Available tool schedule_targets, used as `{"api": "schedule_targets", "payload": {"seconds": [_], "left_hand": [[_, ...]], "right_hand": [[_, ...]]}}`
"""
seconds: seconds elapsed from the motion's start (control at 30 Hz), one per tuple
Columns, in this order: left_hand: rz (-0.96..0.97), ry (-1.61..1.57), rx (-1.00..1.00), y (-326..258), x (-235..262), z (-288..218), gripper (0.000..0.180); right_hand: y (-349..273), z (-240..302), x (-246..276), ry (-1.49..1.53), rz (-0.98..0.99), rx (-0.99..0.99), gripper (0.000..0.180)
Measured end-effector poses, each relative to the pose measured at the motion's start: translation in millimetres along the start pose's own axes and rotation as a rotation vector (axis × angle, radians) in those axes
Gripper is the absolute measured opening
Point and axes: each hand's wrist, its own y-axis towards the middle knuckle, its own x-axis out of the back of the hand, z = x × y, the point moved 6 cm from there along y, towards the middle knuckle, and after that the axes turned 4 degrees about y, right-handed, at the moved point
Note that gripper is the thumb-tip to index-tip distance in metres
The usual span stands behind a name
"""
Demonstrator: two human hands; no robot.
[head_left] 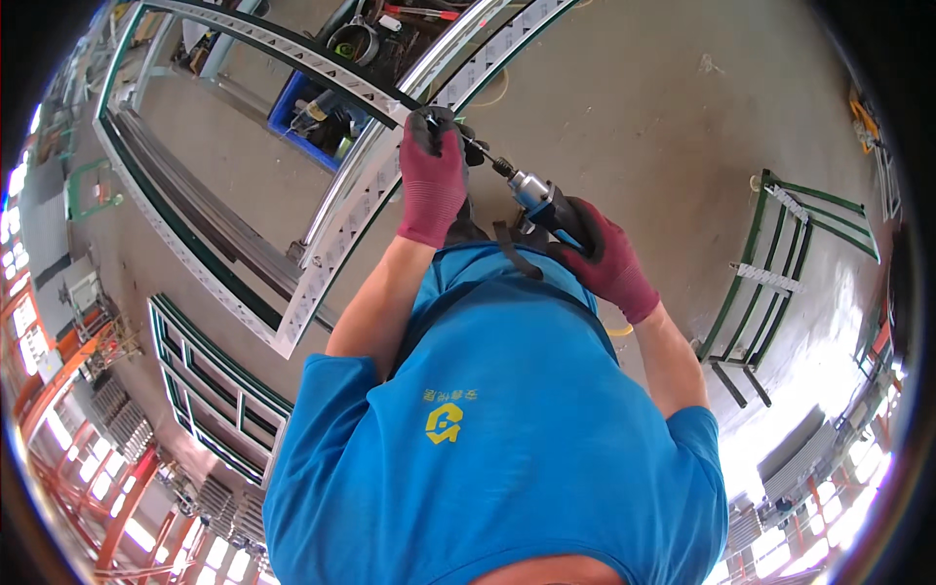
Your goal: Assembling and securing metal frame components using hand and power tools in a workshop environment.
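Note:
My right hand (pixel 612 258), in a maroon glove with dark palm and fingers, is closed round the grip of a blue and black power drill (pixel 532 191) with a silver front housing. The drill's long, thin bit (pixel 480 148) points up and left toward my left hand. That left hand (pixel 435 180), gloved alike, has its fingers pinched together by the bit's tip, at a joint of a large green-edged frame (pixel 336 249) covered with printed white film. Whatever lies between the left fingertips is hidden.
Beyond the frame stand a blue crate (pixel 286 103) of tools and bottles and a round metal container (pixel 373 44). Long grey strips (pixel 195 200) lie inside the frame's outline. More framed panels lie at left (pixel 239 409) and right (pixel 770 277). A thin hose crosses the floor.

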Motion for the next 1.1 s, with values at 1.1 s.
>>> {"api": "schedule_targets", "payload": {"seconds": [1.1], "left_hand": [[0.196,-0.061,-0.199,44.3,115.5,-15.7,0.051]], "right_hand": [[8.6,27.2,-93.1,-0.002,-0.382,0.028,0.07]]}}
